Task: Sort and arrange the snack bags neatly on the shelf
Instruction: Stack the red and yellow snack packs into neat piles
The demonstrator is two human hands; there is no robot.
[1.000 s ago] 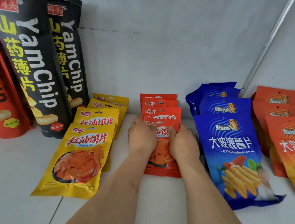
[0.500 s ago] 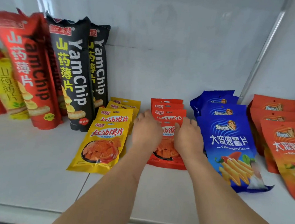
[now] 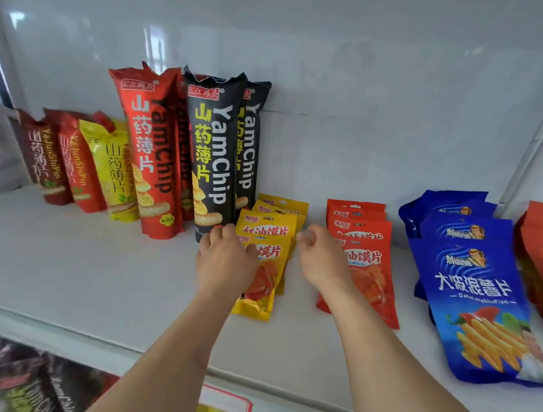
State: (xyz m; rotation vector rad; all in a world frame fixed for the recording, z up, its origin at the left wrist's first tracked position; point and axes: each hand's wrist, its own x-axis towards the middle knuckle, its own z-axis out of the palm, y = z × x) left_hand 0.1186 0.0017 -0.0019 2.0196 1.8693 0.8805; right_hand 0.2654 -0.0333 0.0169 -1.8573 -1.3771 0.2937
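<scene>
Your left hand (image 3: 226, 261) lies palm down on the near yellow foil snack bag (image 3: 262, 280), fingers loosely bent over its left edge without a clear grip. That bag fronts a row of yellow bags running to the far wall on the white shelf (image 3: 77, 271). Your right hand (image 3: 322, 263) hovers just right of it, fingers loosely curled and holding nothing, over the left edge of the near red foil snack bag (image 3: 369, 276). Tall black YamChip bags (image 3: 214, 154) stand far left; blue potato-chip bags (image 3: 476, 289) lie right.

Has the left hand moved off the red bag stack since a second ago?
Yes. The left hand moved leftward from the red bag stack onto the yellow bag stack beside it.
</scene>
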